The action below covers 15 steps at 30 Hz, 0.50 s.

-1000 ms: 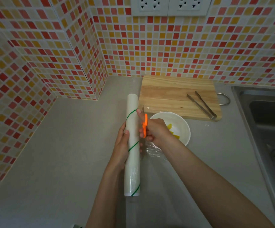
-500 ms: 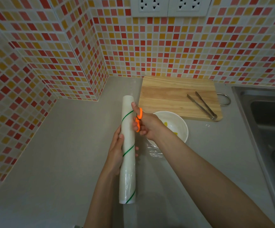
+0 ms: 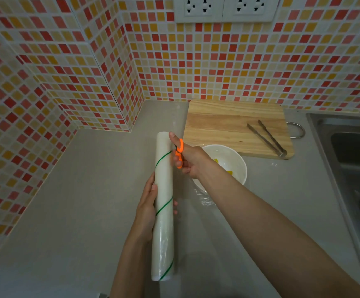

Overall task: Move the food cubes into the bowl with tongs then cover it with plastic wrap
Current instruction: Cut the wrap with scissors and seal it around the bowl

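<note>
The scissor blades are hidden behind the right hand [image 3: 190, 160]; only the orange scissors [image 3: 179, 152] handles show, fingers clenched through them. The right forearm covers the near-left rim of the white bowl [image 3: 232, 162], yellow food cubes [image 3: 229, 172] peeking inside. The left hand [image 3: 147, 206] grips the plastic wrap roll [image 3: 164, 203] mid-length. Loose film crumples just near of the bowl. Tongs [image 3: 267, 137] lie on the cutting board [image 3: 228, 125], far right.
</note>
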Each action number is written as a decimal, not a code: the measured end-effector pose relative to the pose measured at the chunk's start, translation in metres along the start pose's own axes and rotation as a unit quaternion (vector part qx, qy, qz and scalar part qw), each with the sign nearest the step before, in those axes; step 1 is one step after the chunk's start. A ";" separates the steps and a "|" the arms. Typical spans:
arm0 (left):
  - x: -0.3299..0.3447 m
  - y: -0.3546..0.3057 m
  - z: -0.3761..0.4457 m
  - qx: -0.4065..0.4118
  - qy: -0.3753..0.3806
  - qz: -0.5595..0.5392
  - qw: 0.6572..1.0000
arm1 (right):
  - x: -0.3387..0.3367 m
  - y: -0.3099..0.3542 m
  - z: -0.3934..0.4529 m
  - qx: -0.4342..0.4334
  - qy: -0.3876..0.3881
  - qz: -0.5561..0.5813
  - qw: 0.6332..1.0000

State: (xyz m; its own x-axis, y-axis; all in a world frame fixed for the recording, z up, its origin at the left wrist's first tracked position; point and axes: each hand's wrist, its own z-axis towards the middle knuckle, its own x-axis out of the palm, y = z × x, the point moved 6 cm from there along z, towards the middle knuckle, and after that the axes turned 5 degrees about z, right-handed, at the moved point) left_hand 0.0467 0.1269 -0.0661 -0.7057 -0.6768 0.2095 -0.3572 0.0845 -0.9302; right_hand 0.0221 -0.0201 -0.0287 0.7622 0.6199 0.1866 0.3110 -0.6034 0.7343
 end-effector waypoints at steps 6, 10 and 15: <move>-0.017 0.010 -0.004 -0.031 -0.044 0.031 0.998 | 0.011 0.020 -0.012 -0.001 0.108 -0.058 0.992; -0.037 0.005 0.007 -0.016 -0.096 0.278 0.956 | -0.006 0.046 -0.035 -0.102 0.129 -0.081 0.983; -0.029 -0.006 0.009 0.009 -0.113 0.437 0.892 | -0.129 0.044 -0.060 -0.243 -0.135 -0.112 0.954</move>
State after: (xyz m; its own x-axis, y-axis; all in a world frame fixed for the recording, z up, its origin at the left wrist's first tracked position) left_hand 0.0748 0.1395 -0.0693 -0.5677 -0.4887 -0.6625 0.2809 0.6415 -0.7139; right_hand -0.0967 -0.0969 0.0185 0.8470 0.5137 -0.1368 0.2328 -0.1270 0.9642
